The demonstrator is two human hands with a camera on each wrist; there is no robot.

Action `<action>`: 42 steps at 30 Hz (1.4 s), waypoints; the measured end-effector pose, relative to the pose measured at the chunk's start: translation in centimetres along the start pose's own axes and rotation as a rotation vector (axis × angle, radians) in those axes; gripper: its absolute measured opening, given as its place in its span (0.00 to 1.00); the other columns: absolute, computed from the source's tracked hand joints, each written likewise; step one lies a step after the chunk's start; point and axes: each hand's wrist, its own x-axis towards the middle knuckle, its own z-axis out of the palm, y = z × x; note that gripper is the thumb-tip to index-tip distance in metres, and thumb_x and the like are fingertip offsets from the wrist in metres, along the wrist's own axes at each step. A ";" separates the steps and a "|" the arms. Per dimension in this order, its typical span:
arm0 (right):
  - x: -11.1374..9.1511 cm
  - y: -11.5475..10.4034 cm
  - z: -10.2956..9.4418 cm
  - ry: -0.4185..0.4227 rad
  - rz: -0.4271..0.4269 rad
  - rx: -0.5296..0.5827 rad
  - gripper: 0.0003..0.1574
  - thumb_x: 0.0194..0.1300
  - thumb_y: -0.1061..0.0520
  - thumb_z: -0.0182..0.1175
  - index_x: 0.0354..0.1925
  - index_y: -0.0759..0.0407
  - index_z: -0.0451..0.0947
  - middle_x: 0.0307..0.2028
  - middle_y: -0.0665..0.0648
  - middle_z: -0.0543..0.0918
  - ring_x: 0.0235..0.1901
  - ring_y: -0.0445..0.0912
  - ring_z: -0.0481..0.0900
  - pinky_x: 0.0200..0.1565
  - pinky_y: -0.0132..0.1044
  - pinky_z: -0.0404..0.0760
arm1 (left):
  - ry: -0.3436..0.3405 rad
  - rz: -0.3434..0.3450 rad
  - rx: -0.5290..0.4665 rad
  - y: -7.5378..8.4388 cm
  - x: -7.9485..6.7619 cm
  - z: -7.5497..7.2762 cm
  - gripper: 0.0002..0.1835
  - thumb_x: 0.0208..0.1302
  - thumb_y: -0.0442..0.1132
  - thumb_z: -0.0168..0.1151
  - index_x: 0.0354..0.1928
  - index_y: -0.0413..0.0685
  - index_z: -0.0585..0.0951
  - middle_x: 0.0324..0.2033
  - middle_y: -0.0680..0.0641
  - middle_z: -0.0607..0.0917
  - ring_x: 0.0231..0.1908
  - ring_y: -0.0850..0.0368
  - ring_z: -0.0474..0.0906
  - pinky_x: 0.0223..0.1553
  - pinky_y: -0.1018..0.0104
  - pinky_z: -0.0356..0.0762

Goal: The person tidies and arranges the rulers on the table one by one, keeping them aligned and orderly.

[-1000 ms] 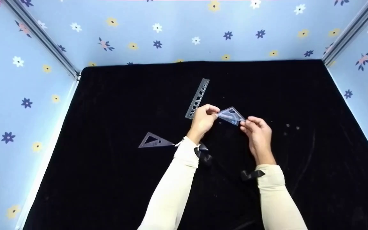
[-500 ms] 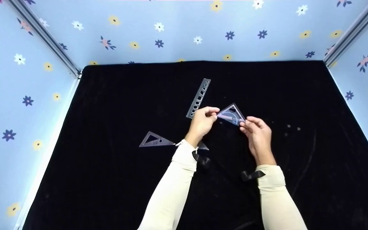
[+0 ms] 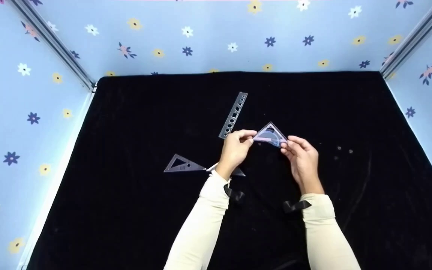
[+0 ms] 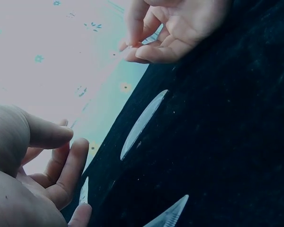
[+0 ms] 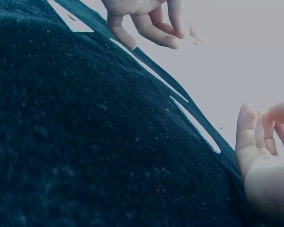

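Held set square [image 3: 264, 139]: we find this clear plastic triangle between the two hands, raised above the surface, one corner pointing away from the person; bluish and pinkish tints show across it.
Left grip [image 3: 235, 150]: we see thumb and fingertips pinching the triangle's left corner.
Right grip [image 3: 304, 159]: we see thumb and fingers pinching its right corner.
Stencil ruler [image 3: 230, 115]: we note it lying aslant beyond the left hand, its near end close to the knuckles, a row of cut-out shapes along its length.
Resting set square [image 3: 182, 169]: it lies flat to the left of the left wrist, with a triangular opening and a small round hole.
Half-hidden clear piece [image 3: 238, 173]: it lies beneath the left wrist, its ends showing on either side; we cannot tell its full shape.
Black-covered surface [image 3: 126, 213]: we see it carrying the ruler and both resting pieces.
Flowered panels [image 3: 208, 22]: these stand behind and at both sides, pale blue.
Sleeves [image 3: 201, 213]: cream, with dark straps [image 3: 234, 194] at the wrists.
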 end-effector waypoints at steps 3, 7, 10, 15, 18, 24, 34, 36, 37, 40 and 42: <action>0.0 0.0 0.0 -0.017 -0.006 0.007 0.10 0.64 0.75 0.58 0.44 0.75 0.80 0.29 0.63 0.84 0.29 0.49 0.86 0.34 0.37 0.84 | 0.008 -0.002 -0.005 0.1 -0.4 0.0 0.14 0.59 0.27 0.64 0.45 0.46 0.90 0.33 0.48 0.86 0.36 0.62 0.79 0.43 0.71 0.76; -0.1 -0.1 -0.1 -0.034 -0.012 0.017 0.09 0.65 0.74 0.58 0.43 0.75 0.81 0.29 0.63 0.84 0.29 0.50 0.86 0.34 0.37 0.84 | 0.019 -0.008 -0.010 -0.1 -0.8 0.1 0.14 0.59 0.28 0.65 0.45 0.48 0.90 0.31 0.52 0.84 0.35 0.63 0.79 0.42 0.71 0.76; 0.0 -0.1 -0.1 -0.037 -0.015 0.013 0.09 0.65 0.74 0.57 0.41 0.72 0.83 0.29 0.64 0.85 0.28 0.50 0.86 0.33 0.37 0.84 | 0.021 -0.011 -0.026 -0.1 -1.0 0.1 0.14 0.58 0.27 0.66 0.45 0.48 0.90 0.30 0.56 0.82 0.34 0.65 0.79 0.41 0.71 0.77; -0.1 -0.1 -0.1 -0.058 -0.013 -0.009 0.09 0.66 0.74 0.57 0.40 0.70 0.83 0.30 0.65 0.86 0.28 0.50 0.86 0.34 0.38 0.85 | 0.020 -0.001 -0.044 0.1 -1.5 -0.3 0.15 0.58 0.28 0.66 0.45 0.48 0.90 0.31 0.53 0.83 0.33 0.64 0.80 0.41 0.71 0.77; -0.2 -0.1 -0.1 -0.079 -0.010 -0.023 0.09 0.67 0.74 0.57 0.41 0.71 0.83 0.31 0.65 0.86 0.28 0.50 0.86 0.34 0.38 0.85 | 0.023 0.010 -0.034 0.1 -1.6 -0.6 0.15 0.58 0.28 0.66 0.45 0.48 0.89 0.32 0.50 0.84 0.33 0.64 0.80 0.41 0.70 0.77; -0.3 -0.1 -0.1 -0.097 -0.022 -0.072 0.09 0.67 0.74 0.57 0.41 0.71 0.84 0.31 0.63 0.86 0.28 0.49 0.85 0.34 0.37 0.84 | 0.027 0.022 -0.022 -0.1 -2.0 -0.9 0.15 0.58 0.28 0.65 0.46 0.49 0.89 0.32 0.51 0.84 0.33 0.63 0.80 0.41 0.70 0.77; -0.5 0.1 -0.1 -0.101 -0.031 -0.176 0.08 0.65 0.72 0.60 0.41 0.70 0.84 0.31 0.62 0.86 0.28 0.48 0.85 0.32 0.36 0.84 | 0.036 0.025 -0.069 -0.7 -2.6 -1.2 0.14 0.58 0.28 0.65 0.45 0.46 0.89 0.32 0.49 0.84 0.32 0.62 0.80 0.40 0.69 0.78; -0.6 0.2 0.0 -0.106 -0.022 -0.181 0.08 0.66 0.72 0.60 0.42 0.71 0.84 0.31 0.62 0.86 0.28 0.48 0.85 0.33 0.36 0.84 | 0.039 0.020 -0.070 -1.0 -2.8 -1.3 0.14 0.58 0.28 0.65 0.45 0.46 0.89 0.32 0.49 0.84 0.32 0.62 0.80 0.40 0.69 0.78; -0.7 0.2 0.0 -0.108 -0.015 -0.183 0.08 0.66 0.71 0.60 0.42 0.72 0.83 0.32 0.63 0.86 0.28 0.48 0.85 0.33 0.36 0.84 | 0.039 0.018 -0.073 -1.1 -2.9 -1.3 0.13 0.58 0.28 0.66 0.45 0.46 0.89 0.32 0.49 0.84 0.32 0.62 0.80 0.40 0.69 0.78; -0.8 0.3 0.0 -0.107 0.006 -0.186 0.08 0.66 0.71 0.61 0.42 0.72 0.83 0.32 0.64 0.86 0.28 0.48 0.85 0.34 0.36 0.84 | 0.040 0.016 -0.079 -1.4 -3.1 -1.4 0.13 0.58 0.28 0.66 0.45 0.45 0.89 0.33 0.48 0.85 0.32 0.62 0.81 0.40 0.68 0.79; -0.8 0.3 0.0 -0.108 0.017 -0.189 0.07 0.66 0.70 0.61 0.42 0.72 0.83 0.32 0.63 0.86 0.28 0.48 0.85 0.34 0.36 0.84 | 0.040 0.016 -0.084 -1.5 -3.3 -1.5 0.13 0.58 0.28 0.66 0.45 0.45 0.89 0.33 0.48 0.85 0.32 0.61 0.81 0.41 0.68 0.79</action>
